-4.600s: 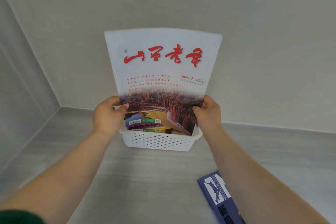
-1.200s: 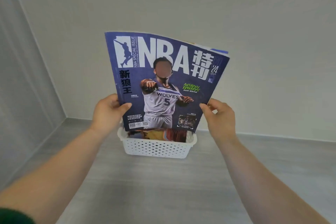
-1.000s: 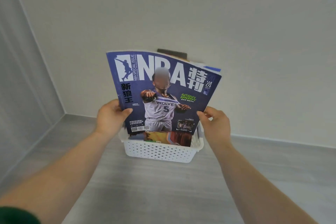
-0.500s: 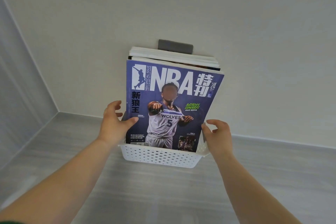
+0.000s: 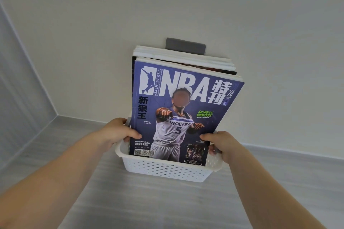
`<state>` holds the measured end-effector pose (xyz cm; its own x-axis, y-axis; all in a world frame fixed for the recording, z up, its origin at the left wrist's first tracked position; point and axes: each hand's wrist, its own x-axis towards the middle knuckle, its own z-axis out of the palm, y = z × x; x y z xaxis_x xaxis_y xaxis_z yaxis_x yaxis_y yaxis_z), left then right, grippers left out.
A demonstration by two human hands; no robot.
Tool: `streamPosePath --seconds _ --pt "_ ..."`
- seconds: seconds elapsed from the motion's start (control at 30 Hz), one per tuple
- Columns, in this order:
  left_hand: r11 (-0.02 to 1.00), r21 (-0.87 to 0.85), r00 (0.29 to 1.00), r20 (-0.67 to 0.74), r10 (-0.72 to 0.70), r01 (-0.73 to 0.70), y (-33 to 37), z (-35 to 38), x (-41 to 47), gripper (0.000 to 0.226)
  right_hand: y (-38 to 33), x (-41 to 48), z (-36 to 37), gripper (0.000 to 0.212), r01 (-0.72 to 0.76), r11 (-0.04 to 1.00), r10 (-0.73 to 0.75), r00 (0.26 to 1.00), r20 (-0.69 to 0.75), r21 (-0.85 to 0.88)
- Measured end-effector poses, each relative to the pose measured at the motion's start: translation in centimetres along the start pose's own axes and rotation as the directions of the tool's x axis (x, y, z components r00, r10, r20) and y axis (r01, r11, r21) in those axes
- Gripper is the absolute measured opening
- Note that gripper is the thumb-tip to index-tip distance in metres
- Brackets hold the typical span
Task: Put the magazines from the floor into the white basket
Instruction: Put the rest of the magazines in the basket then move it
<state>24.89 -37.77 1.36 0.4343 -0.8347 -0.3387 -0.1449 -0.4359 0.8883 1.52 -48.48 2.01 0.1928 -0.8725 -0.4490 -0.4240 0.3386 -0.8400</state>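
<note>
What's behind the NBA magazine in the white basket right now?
Behind the NBA magazine in the white basket: more upright magazines, only top edges showing, and a grey wall plate. Their covers are hidden.

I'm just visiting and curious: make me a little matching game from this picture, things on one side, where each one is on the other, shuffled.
Things:
1. NBA magazine
2. white basket
3. left hand
4. grey wall plate

Places:
A. on the wall, above and behind the stacked magazines
B. on the grey floor, against the wall
C. standing upright at the front of the basket
D. at the magazine's left edge, thumb on the cover

Pairs: 1-C, 2-B, 3-D, 4-A
</note>
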Motion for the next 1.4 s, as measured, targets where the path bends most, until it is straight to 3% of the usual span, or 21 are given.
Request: streamPosePath --seconds 0.33,0.67,0.87,1.1,1.4 --pt "0.994 0.106 0.996 -0.084 0.023 -0.014 -1.5 -0.8 -1.9 0.028 1.3 -0.3 0.8 0.029 0.090 0.996 -0.091 0.987 -0.130 -0.020" --pt "1.000 -0.027 0.953 -0.302 0.001 -0.009 -3.5 -0.1 -11.6 0.033 3.3 -6.9 0.8 0.024 0.241 0.970 -0.243 0.968 -0.064 -0.037" --pt "0.997 -0.066 0.898 -0.440 -0.005 -0.026 -3.0 -0.8 -19.4 0.035 2.7 -11.8 0.5 0.023 0.411 0.911 -0.411 0.912 0.004 -0.032" --pt "0.985 -0.164 0.780 -0.622 -0.061 -0.054 -5.1 -2.5 -29.3 0.030 0.4 -16.7 3.2 0.019 0.547 0.836 -0.517 0.810 0.278 -0.040" --pt "0.922 -0.387 0.528 -0.788 -0.317 -0.025 -13.8 -4.1 -40.9 0.025 3.3 -22.2 15.1 0.023 0.622 0.783 -0.456 0.591 0.665 -0.016"
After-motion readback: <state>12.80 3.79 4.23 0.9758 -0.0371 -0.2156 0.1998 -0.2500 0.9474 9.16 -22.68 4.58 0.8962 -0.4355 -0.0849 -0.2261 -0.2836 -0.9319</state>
